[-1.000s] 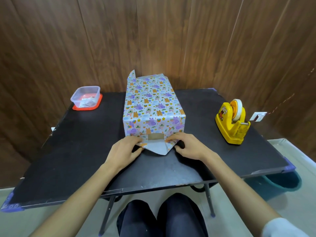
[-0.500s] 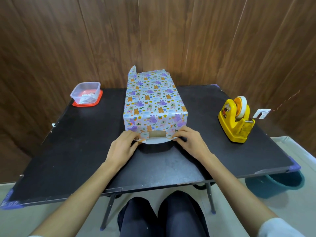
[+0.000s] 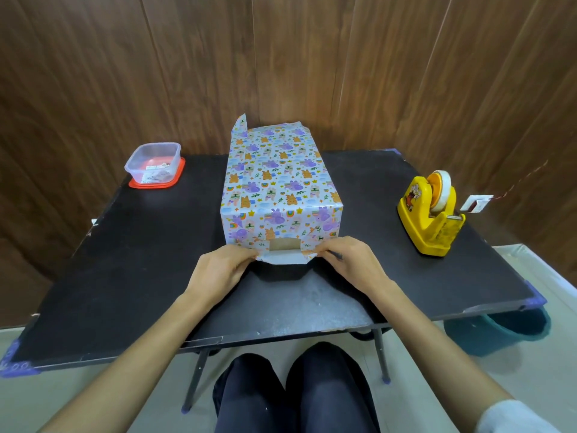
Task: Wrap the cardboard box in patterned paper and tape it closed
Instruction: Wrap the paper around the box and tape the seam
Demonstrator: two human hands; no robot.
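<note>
My left hand (image 3: pixel 218 270) and right hand (image 3: pixel 352 264) each pinch a corner of the bottom flap (image 3: pixel 281 259) of the patterned paper (image 3: pixel 274 182), keeping it taut so it can fold up squarely over the strip of cardboard box (image 3: pixel 284 243) left bare at the near end. The box lies lengthwise in the middle of the bench (image 3: pixel 125 260), its near face right at my fingertips and its far end's paper unfolded. The tape dispenser (image 3: pixel 431 214) waits well off to my right.
</note>
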